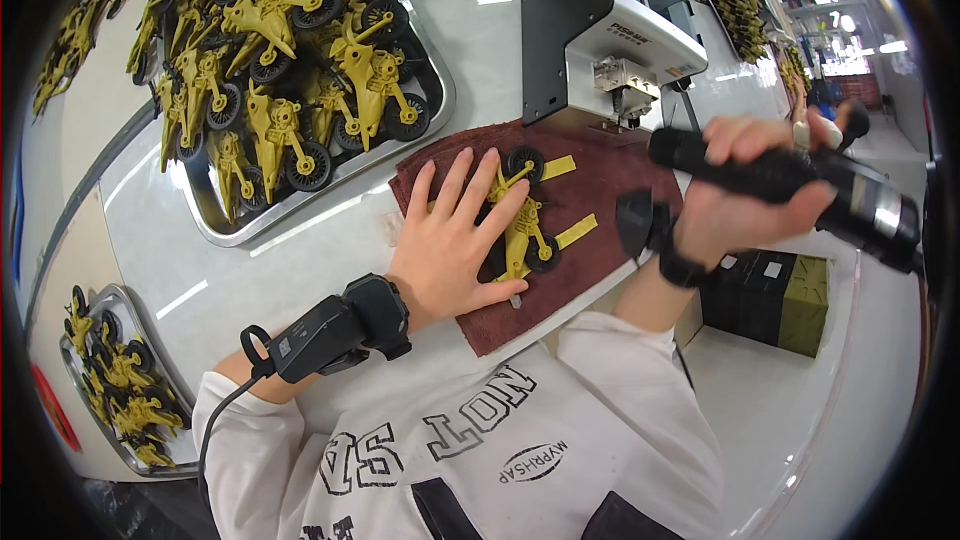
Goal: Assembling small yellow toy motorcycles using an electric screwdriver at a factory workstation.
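Note:
A yellow toy motorcycle (521, 225) with black spoked wheels lies on a dark red cloth (610, 190) in front of me. Across it my left hand (452, 230) rests flat, fingers spread, the fingertips and thumb touching the toy. Flat yellow strips (575, 231) stick out from under the toy on its right. In my right hand (745, 190) is a black cylindrical tool (850, 195) with a shiny metal band, held raised to the right of the cloth. The tool's exact kind is unclear. Both wrists wear black strapped devices.
A metal tray (445, 105) heaped with yellow toy motorcycles stands at the far left. A smaller tray (180, 390) of them sits near left. A white and black machine (620, 40) stands behind the cloth. At right is a black and olive box (770, 300).

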`<action>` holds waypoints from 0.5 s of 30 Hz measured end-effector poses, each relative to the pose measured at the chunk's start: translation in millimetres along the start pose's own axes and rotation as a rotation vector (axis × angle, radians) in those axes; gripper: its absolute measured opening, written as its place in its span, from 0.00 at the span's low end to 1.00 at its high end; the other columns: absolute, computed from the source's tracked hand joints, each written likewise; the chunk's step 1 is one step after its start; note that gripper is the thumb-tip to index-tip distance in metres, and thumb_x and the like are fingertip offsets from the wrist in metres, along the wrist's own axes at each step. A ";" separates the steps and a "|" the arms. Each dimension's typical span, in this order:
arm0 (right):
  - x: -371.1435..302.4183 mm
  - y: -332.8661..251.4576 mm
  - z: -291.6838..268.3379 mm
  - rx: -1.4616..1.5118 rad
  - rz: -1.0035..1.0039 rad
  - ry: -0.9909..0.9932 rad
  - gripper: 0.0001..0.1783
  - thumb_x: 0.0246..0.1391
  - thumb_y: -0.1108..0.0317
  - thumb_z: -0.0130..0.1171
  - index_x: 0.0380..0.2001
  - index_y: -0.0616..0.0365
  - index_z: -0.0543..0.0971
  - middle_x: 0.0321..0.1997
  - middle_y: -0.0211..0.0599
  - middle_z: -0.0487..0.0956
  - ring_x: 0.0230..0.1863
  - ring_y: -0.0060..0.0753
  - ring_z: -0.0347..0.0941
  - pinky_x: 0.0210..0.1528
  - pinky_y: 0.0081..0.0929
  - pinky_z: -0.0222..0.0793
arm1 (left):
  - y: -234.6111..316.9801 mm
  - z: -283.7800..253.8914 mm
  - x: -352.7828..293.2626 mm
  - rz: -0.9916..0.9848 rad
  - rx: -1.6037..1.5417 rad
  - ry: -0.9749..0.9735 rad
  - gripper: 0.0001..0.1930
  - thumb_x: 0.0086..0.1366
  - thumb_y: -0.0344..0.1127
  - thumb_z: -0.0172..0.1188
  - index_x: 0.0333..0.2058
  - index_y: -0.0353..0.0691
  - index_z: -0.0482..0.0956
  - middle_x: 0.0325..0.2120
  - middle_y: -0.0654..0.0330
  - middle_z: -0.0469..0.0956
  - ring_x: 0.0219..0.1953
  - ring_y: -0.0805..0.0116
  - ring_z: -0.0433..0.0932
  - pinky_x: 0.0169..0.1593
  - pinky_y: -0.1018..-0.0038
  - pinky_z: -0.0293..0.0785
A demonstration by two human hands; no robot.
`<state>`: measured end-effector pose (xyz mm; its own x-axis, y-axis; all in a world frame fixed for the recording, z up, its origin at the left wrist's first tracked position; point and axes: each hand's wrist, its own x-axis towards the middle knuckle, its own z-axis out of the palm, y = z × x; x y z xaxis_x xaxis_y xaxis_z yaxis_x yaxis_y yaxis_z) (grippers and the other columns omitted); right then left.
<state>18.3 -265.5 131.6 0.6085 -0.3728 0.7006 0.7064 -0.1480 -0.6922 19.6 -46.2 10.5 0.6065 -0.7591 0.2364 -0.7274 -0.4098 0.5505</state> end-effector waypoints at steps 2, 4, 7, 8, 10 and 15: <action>22.6 8.0 10.1 -0.148 -0.053 0.080 0.33 0.53 0.37 0.47 0.50 0.54 0.64 0.18 0.36 0.72 0.18 0.31 0.66 0.26 0.31 0.64 | 1.8 -3.5 -0.4 -0.001 0.008 0.001 0.45 0.46 0.62 0.62 0.60 0.46 0.60 0.61 0.46 0.53 0.63 0.44 0.51 0.62 0.48 0.44; 31.9 22.2 12.6 -0.238 -0.026 0.026 0.30 0.55 0.49 0.51 0.50 0.63 0.60 0.18 0.39 0.72 0.15 0.32 0.68 0.21 0.26 0.67 | 2.1 -3.9 0.3 -0.002 0.007 0.001 0.45 0.45 0.62 0.62 0.60 0.46 0.60 0.61 0.46 0.53 0.63 0.44 0.51 0.62 0.48 0.44; 26.3 24.6 12.6 -0.258 0.056 0.008 0.26 0.55 0.56 0.52 0.49 0.64 0.61 0.17 0.39 0.71 0.15 0.31 0.67 0.20 0.26 0.66 | -0.2 1.6 0.8 0.002 -0.021 0.000 0.46 0.45 0.61 0.63 0.60 0.46 0.60 0.61 0.46 0.53 0.63 0.44 0.51 0.62 0.48 0.44; 21.5 20.1 11.5 -0.190 0.133 -0.028 0.28 0.56 0.50 0.49 0.50 0.61 0.62 0.18 0.37 0.70 0.15 0.30 0.64 0.22 0.28 0.63 | -0.8 -0.3 -1.2 -0.006 -0.017 0.004 0.46 0.44 0.61 0.64 0.60 0.46 0.60 0.61 0.46 0.53 0.63 0.44 0.51 0.62 0.48 0.44; 5.2 1.8 12.8 -0.082 0.322 -0.127 0.32 0.56 0.41 0.46 0.51 0.57 0.62 0.17 0.33 0.66 0.15 0.28 0.60 0.24 0.31 0.58 | -2.9 0.5 -2.0 -0.006 -0.013 0.013 0.46 0.44 0.61 0.64 0.60 0.46 0.60 0.61 0.46 0.54 0.63 0.44 0.51 0.63 0.48 0.43; -56.4 -17.8 17.8 0.265 0.258 -0.382 0.43 0.48 0.35 0.54 0.54 0.59 0.58 0.18 0.34 0.70 0.14 0.30 0.64 0.22 0.28 0.63 | -2.5 0.5 -1.4 -0.006 -0.009 0.012 0.46 0.44 0.62 0.63 0.60 0.46 0.60 0.61 0.47 0.54 0.63 0.45 0.51 0.63 0.49 0.43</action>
<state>-22.2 -225.5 107.5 0.8279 0.0014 0.5608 0.5535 0.1593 -0.8175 20.4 -44.4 8.5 0.6147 -0.7505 0.2424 -0.7207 -0.4096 0.5593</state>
